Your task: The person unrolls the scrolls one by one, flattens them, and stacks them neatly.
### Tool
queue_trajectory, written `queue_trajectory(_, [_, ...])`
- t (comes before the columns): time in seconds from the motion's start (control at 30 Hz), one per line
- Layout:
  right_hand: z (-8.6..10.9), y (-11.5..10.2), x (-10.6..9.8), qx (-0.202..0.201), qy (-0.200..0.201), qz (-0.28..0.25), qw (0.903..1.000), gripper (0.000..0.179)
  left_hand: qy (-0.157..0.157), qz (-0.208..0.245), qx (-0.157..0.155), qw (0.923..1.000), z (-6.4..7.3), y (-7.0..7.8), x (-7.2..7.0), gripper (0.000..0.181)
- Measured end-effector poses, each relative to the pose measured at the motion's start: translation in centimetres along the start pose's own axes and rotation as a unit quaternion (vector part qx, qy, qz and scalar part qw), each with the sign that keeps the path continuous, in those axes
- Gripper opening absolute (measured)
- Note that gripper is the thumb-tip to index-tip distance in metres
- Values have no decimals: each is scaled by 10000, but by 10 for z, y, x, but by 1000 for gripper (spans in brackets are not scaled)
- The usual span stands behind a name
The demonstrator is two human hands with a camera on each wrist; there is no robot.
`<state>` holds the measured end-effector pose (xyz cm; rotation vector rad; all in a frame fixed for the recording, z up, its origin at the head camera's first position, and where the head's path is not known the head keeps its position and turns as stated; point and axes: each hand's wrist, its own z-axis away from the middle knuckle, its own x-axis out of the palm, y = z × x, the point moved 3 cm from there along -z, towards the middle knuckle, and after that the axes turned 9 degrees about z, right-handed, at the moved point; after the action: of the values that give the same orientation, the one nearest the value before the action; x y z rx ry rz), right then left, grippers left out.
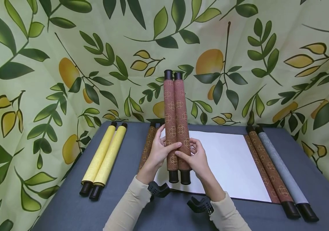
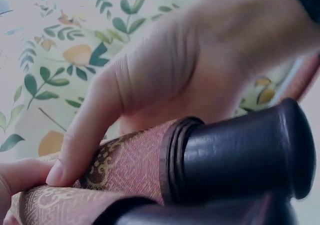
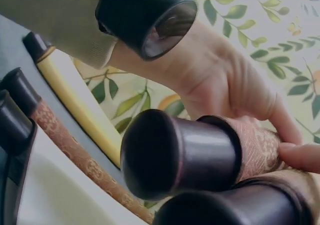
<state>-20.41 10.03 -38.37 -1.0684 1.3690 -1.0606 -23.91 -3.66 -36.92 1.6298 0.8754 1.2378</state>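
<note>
Both hands hold a reddish-brown brocade scroll, two rolls side by side with gold flower patterns and black end knobs. It stands nearly upright above the table, tilted slightly. My left hand grips its lower left side, thumb across the front. On the lower right side my right hand grips it the same way, and the two thumbs nearly meet. Black knobs fill the foreground of the left wrist view, with the right hand behind. In the right wrist view the lower knobs appear large. Most fingers are hidden behind the rolls.
A yellow double-rolled scroll lies on the dark blue table at left. Behind the hands, an opened scroll shows a white sheet between brown rolled ends. A grey roll lies along its right side. Leaf-patterned cloth hangs behind.
</note>
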Motion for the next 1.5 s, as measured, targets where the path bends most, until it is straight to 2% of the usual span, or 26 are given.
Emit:
queue_trajectory(0.27, [-5,2,-19,30,263,-164,9995,59,-295,-47,19,9996,-11,-8,20,89])
queue_trajectory(0.53, [-11,9,-29,132,404,-249,9988,58,-231,-565,41,9981,-19,-20,29,69])
queue_trajectory(0.67, [-14,13,-31,176,469,-203,9985,57,-118,-842,143,9963,-20,-25,32,68])
queue_trajectory(0.83, [-16,17,-33,109,632,-79,9979,56,186,-1154,447,9921,-21,-29,35,64])
queue_trajectory(0.93, [-18,19,-32,-25,725,-71,9973,56,327,-1277,781,9882,-21,-30,36,61])
queue_trajectory(1.07, [-21,25,-30,-302,871,-34,9957,54,534,-1493,1265,9792,-21,-32,37,61])
queue_trajectory(1.13, [-24,30,-30,-494,976,71,9940,53,591,-1541,1395,9764,-22,-35,38,63])
queue_trajectory(1.23, [-27,39,-30,-677,1185,337,9901,54,590,-1682,1602,9709,-23,-41,39,65])
queue_trajectory(1.33, [-29,45,-32,-661,1352,583,9869,57,471,-1875,1712,9661,-23,-45,41,64])
queue_trajectory(1.5, [-28,45,-35,-555,1486,673,9850,60,374,-2169,1698,9606,-21,-50,46,62])
